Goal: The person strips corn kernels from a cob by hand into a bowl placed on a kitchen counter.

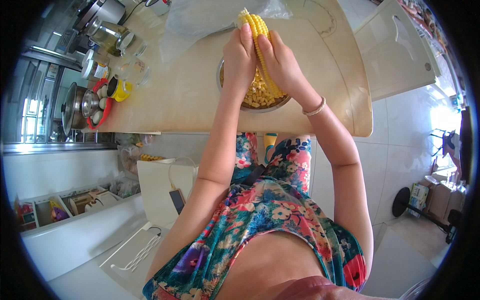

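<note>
An ear of yellow corn (pixel 258 28) is held between my two hands, its tip pointing away from me and its lower end over a metal bowl (pixel 258 109). My left hand (pixel 240 56) wraps the cob's left side, thumb lying along the kernels. On the cob's right side, my right hand (pixel 279 62) grips with its thumb pressed to the kernel rows. Loose corn kernels (pixel 258 95) lie in the bowl below. Part of the bowl's rim is hidden behind my hands and forearms.
A plastic bag (pixel 198 26) lies across the tabletop (pixel 180 101). Along the left stand a glass pitcher (pixel 107 35), a clear glass mug (pixel 133 71), a yellow cup (pixel 120 90), a red basket (pixel 107 114) with eggs and a lidded pot (pixel 73 108). A white chair (pixel 397 52) is at right.
</note>
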Available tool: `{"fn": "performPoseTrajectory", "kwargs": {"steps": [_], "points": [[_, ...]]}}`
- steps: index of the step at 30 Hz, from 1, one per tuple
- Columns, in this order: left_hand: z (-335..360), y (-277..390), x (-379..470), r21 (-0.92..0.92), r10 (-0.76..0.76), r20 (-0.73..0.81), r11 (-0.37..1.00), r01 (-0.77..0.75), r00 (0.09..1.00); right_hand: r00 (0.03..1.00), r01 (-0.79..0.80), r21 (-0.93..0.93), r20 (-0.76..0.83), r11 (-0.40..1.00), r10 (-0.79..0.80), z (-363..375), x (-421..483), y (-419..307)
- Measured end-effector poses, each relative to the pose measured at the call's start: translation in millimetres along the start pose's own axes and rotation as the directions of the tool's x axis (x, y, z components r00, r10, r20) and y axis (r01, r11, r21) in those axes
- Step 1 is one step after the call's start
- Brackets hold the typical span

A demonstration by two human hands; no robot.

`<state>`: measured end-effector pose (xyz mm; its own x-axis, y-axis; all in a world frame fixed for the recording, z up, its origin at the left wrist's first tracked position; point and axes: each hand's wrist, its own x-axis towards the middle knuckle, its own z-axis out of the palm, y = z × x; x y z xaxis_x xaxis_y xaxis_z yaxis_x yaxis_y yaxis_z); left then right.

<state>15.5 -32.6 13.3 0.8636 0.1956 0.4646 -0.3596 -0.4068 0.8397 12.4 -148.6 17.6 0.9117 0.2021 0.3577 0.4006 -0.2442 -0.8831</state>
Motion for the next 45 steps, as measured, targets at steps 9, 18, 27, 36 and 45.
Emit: {"fn": "performPoseTrajectory", "kwargs": {"steps": [9,18,27,36,45], "points": [[-2,1,0,0.047,-0.026,-0.005,0.999,0.026,1.0,1.0,-0.027,-0.015,0.006,1.0,0.027,-1,1,5],[3,-5,4,-0.288,-0.129,-0.051,0.951,0.109,0.99,0.999,-0.002,-0.098,0.036,0.995,0.005,0,1,0],[1,-1,4,-0.168,-0.11,-0.131,0.982,0.088,0.985,0.985,0.169,-0.137,0.058,0.976,-0.162,-1,-3,-4],[-4,4,3,-0.041,0.035,-0.129,0.998,-0.04,0.991,0.988,0.144,-0.154,0.076,0.978,-0.134,-2,-4,-4],[-9,-3,1,0.081,0.004,-0.111,0.997,0.005,0.994,0.993,0.08,-0.118,0.091,0.99,-0.07,-2,-3,-4]]}}
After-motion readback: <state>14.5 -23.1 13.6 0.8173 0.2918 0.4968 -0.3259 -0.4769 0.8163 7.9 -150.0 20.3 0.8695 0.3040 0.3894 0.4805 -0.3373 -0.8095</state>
